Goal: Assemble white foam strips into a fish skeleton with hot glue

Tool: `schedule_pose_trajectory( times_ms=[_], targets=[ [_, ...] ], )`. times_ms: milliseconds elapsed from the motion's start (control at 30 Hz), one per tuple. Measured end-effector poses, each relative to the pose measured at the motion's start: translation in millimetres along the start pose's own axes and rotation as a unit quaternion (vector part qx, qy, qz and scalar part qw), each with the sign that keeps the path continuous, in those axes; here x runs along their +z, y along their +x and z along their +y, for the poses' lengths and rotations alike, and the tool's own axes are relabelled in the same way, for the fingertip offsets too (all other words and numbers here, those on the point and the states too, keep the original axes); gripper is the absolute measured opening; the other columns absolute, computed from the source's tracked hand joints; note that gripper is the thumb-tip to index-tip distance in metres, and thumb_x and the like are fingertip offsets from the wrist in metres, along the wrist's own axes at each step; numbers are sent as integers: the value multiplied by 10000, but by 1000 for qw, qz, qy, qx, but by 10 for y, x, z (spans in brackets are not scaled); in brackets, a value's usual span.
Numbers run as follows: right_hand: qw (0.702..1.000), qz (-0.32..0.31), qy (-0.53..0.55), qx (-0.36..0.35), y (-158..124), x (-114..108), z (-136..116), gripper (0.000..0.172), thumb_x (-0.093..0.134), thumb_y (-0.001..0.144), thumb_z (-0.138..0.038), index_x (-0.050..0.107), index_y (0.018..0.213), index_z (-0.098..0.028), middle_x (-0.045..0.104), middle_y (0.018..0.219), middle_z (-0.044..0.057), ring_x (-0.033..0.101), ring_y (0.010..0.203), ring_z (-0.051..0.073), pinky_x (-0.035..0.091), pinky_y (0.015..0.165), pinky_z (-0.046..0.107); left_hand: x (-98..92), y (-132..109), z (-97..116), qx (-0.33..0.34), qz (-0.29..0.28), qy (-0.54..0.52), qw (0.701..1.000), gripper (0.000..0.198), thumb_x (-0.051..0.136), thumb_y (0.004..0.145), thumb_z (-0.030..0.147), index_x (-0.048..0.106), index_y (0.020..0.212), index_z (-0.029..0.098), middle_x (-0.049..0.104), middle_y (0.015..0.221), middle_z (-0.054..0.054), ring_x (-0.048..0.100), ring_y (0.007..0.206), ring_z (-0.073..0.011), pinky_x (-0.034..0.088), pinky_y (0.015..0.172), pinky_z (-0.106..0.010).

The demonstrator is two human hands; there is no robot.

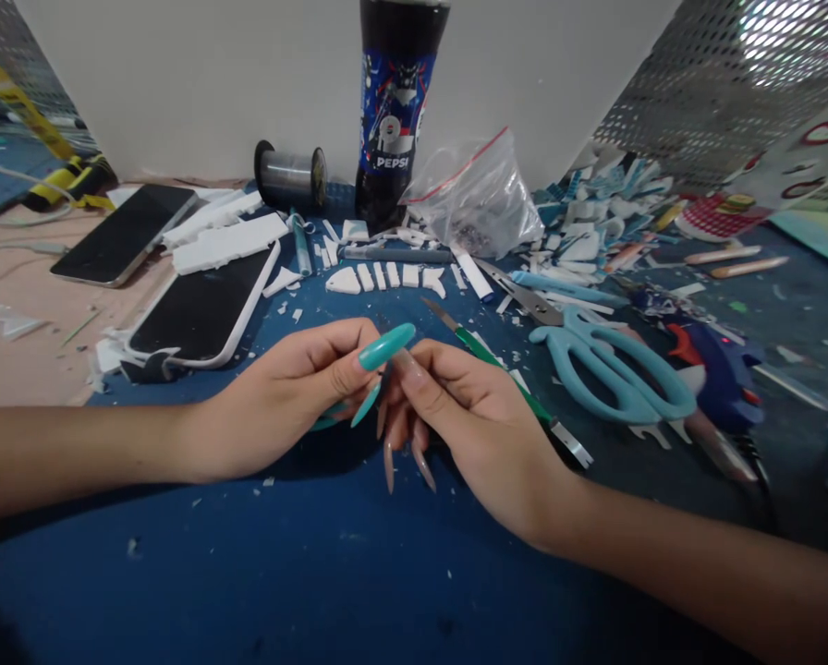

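My left hand (296, 392), with long teal nails, and my right hand (483, 416), with long beige nails, meet above the blue table mat (359, 573). Thumbs and fingers are pinched together on both hands. A small dark sliver shows between the fingertips, but what it is I cannot make out. Just beyond them, white cut pieces (345, 280) lie in a row shaped like a fish skeleton. A green-handled craft knife (480, 345) lies partly behind my right hand. Light blue scissors (618, 369) rest to its right, blades pointing away.
A Pepsi bottle (395, 120), a spool of clear line (290, 177) and a zip bag (483, 203) stand at the back. Two phones (127, 231) lie at left beside white foam strips (230, 242). At right are a blue glue gun (719, 369) and heaped scraps (594, 222).
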State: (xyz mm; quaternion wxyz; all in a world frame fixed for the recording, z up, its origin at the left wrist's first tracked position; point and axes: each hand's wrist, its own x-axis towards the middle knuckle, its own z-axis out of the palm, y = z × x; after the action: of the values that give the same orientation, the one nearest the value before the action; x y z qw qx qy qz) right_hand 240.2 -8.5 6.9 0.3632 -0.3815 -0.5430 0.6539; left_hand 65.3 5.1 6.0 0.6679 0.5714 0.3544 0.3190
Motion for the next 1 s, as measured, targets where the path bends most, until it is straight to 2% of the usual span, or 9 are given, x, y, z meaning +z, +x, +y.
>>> schedule_pose_trajectory(
  times_ms=[133, 267, 467, 700, 1000],
  targets=[
    [999, -13, 33, 13, -6, 18, -22, 302, 475, 966, -288, 530, 694, -171, 587, 577, -35, 511, 436, 42, 438, 398, 127, 13, 15, -17, -14, 17, -11, 1000, 304, 519, 916, 393, 464, 716, 172, 419, 597, 65, 374, 530, -59, 314, 497, -183],
    [998, -27, 61, -7, -16, 6, -7, 293, 497, 960, -274, 548, 692, -168, 604, 602, -32, 569, 509, 41, 449, 442, 109, 20, 6, -3, -18, 1, -2, 1000, 306, 517, 914, 414, 480, 737, 167, 429, 607, 60, 376, 549, -59, 325, 520, -181],
    [992, 20, 111, -50, -38, -32, 50, 269, 533, 951, -326, 593, 732, -181, 611, 573, -49, 542, 487, 16, 428, 474, 83, -18, -15, -26, -28, -9, -62, 998, 339, 550, 889, 459, 466, 721, 177, 378, 618, 64, 322, 531, -55, 272, 489, -183],
    [994, 53, 87, -36, -60, 3, 46, 271, 546, 942, -320, 595, 717, -177, 594, 556, -44, 516, 450, 31, 412, 412, 112, -1, -23, -16, -61, -14, -105, 993, 339, 577, 873, 457, 464, 712, 182, 348, 608, 65, 282, 527, -59, 228, 480, -194],
    [997, 63, 42, -33, -42, -6, 47, 271, 537, 944, -319, 583, 717, -179, 578, 545, -43, 502, 449, 45, 397, 373, 127, -4, -28, -6, -59, -15, -91, 994, 374, 597, 845, 499, 466, 696, 182, 360, 596, 63, 293, 526, -65, 224, 478, -210]
  ],
)
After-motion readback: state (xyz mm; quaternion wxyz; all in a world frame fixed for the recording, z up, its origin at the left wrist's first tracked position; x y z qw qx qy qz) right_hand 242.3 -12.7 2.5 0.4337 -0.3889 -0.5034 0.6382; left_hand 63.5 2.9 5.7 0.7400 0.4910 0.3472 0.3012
